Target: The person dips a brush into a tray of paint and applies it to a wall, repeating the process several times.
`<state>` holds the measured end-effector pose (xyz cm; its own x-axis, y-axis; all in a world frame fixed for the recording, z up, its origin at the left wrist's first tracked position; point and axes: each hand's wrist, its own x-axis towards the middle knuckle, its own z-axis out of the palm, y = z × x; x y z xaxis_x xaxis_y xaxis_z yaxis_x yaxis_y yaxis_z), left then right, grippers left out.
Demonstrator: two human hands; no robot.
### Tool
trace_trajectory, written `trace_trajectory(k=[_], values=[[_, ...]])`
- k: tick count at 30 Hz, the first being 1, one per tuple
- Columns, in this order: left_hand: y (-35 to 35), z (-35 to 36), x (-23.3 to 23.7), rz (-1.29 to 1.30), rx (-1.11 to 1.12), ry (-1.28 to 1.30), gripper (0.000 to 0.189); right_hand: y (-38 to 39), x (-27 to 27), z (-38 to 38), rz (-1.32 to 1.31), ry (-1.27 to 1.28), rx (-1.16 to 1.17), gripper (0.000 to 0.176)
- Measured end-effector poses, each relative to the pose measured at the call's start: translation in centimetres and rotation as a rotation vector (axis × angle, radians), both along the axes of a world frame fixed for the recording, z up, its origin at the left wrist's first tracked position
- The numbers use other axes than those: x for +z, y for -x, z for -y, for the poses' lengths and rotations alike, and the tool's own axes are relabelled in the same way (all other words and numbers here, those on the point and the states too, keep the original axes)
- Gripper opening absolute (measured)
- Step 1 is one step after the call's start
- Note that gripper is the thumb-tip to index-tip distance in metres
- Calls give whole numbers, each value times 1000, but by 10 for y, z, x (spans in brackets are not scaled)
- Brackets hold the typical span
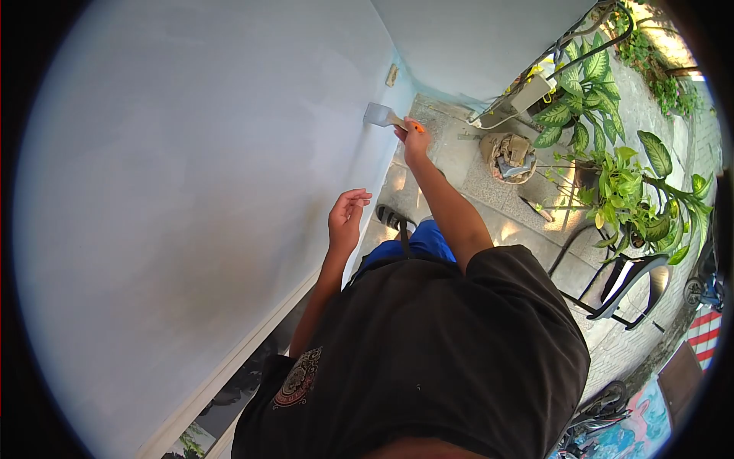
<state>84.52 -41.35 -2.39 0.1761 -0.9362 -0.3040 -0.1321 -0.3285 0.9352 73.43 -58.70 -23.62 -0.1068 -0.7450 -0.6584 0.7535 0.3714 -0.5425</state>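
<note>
My right hand point(414, 139) is stretched out low and grips the orange handle of a flat paintbrush point(380, 115). Its bristles press against the pale blue wall point(191, 168) close to the corner. My left hand point(346, 218) hangs nearer my body with its fingers loosely curled, holding nothing and just off the wall. Below it I see my black shirt, blue trousers and one sandalled foot point(391, 216).
A round bucket point(508, 157) with rags stands on the tiled floor beyond my right arm. Large-leaved potted plants point(612, 168) line the right side. A black metal chair frame point(623, 287) is at lower right. A small fixture point(391, 74) sits on the wall corner.
</note>
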Motion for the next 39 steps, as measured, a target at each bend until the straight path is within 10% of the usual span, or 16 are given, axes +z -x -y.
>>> trace_trajectory(k=[11,25,34,39], values=[[-3,5,-1,-29,52,39,18,21,215,0,215,458,52,22],[-3,1,-3,6,22,48,19,-5,-23,-6,14,11,24,19],[-3,0,-4,-1,50,40,19,2,214,3,-10,330,77,18],[0,5,-3,-12,59,51,19,12,245,31,269,538,10,21]])
